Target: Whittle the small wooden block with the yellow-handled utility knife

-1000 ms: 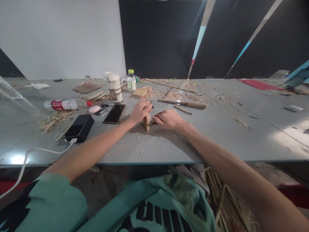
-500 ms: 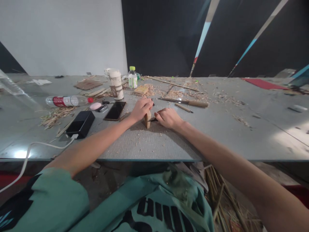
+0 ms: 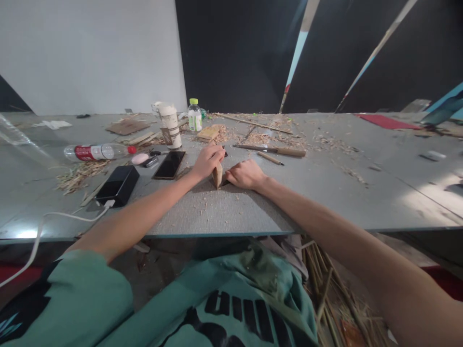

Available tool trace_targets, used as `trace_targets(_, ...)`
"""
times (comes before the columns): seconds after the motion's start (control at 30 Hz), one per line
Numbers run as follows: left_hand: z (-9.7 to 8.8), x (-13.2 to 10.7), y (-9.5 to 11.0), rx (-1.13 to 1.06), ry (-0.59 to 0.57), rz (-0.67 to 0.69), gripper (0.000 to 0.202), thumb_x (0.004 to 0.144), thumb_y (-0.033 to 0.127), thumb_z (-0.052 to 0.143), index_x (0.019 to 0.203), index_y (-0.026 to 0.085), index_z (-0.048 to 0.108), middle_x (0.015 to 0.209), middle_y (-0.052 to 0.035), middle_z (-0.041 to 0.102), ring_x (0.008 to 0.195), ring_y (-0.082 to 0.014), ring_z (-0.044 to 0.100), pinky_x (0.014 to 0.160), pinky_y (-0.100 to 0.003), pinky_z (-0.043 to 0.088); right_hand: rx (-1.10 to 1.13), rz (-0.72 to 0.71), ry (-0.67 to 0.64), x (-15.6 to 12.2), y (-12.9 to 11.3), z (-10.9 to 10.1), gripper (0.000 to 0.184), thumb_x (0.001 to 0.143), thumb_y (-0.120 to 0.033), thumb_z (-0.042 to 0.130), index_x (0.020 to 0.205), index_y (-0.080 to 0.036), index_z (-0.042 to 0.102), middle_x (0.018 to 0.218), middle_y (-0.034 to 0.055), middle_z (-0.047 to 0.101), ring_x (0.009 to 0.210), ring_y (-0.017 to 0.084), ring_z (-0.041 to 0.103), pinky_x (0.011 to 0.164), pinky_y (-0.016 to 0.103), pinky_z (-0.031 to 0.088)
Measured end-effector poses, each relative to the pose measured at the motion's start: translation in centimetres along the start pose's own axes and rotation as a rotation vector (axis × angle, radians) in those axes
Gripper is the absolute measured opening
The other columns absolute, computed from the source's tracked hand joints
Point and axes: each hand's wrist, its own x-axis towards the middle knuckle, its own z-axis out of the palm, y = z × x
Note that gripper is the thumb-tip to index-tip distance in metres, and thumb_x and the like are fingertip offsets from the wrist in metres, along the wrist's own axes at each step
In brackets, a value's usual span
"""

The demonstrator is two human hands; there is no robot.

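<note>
My left hand point(image 3: 207, 160) is closed over the top of a small wooden block point(image 3: 217, 175) that stands on edge on the grey table point(image 3: 253, 212). My right hand point(image 3: 245, 174) is curled in a fist right beside the block, gripping a thin dark tool whose tip touches the block's base; the tool is mostly hidden. Wood shavings lie around the block.
A knife with a wooden handle point(image 3: 278, 151) and a thin stick point(image 3: 270, 158) lie behind my right hand. To the left are two phones point(image 3: 169, 165), a black power bank point(image 3: 117, 185) with a white cable, a lying bottle point(image 3: 96, 152), a paper cup point(image 3: 170, 126) and a small bottle point(image 3: 194, 115).
Both hands stay on the block; my right fist has closed in a little nearer to it. The view has shifted slightly.
</note>
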Motion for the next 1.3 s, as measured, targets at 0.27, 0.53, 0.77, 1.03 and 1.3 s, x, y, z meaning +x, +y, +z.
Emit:
trace_targets(0.27,-0.11,-0.08,0.16,0.017,-0.012,-0.001,0.04,0.101,0.029,0.039,0.061,0.024,0.04,0.067,-0.0048,0.054,0.081,-0.0237,0.053,0.083,-0.04,0.042,0.144,0.127,0.132,-0.56,0.37,-0.03,0.056,0.107,-0.035,0.029,0.083,-0.016,0.076,0.084,0.0109,0.075,0.066,0.018,0.054,0.064,0.035,0.019)
trace_targets(0.53,0.03,-0.05,0.14,0.023,-0.004,-0.036,0.041,0.102,0.03,0.039,0.061,0.024,0.04,0.068,-0.0045,0.055,0.083,-0.023,0.053,0.086,-0.039,0.043,0.101,0.149,0.057,-0.37,-0.04,-0.44,0.062,0.109,-0.038,0.027,0.082,-0.014,0.078,0.083,0.0131,0.075,0.067,0.019,0.057,0.064,0.035,0.021)
trace_targets(0.77,0.02,-0.08,-0.04,0.007,-0.001,-0.009,0.042,0.102,0.035,0.039,0.061,0.024,0.04,0.067,-0.0051,0.053,0.083,-0.0244,0.054,0.086,-0.041,0.042,0.104,0.162,0.055,-0.46,-0.12,-0.61,0.059,0.109,-0.038,0.032,0.082,-0.014,0.079,0.082,0.0131,0.076,0.064,0.019,0.056,0.064,0.035,0.021)
trace_targets(1.03,-0.04,-0.1,0.07,0.005,-0.001,0.003,0.042,0.102,0.03,0.039,0.06,0.024,0.041,0.066,-0.0049,0.054,0.082,-0.0245,0.052,0.087,-0.042,0.043,0.094,0.151,0.095,-0.4,0.21,-0.23,0.06,0.107,-0.038,0.032,0.08,-0.014,0.079,0.079,0.0126,0.075,0.062,0.019,0.054,0.063,0.036,0.019)
trace_targets(1.3,-0.05,-0.01,-0.07,0.0,-0.007,-0.012,0.04,0.1,0.031,0.04,0.061,0.024,0.039,0.067,-0.0043,0.054,0.082,-0.0236,0.052,0.086,-0.04,0.042,0.069,0.175,0.096,-0.29,0.17,-0.18,0.061,0.107,-0.039,0.032,0.087,-0.013,0.083,0.083,0.0143,0.077,0.065,0.021,0.059,0.062,0.035,0.022)
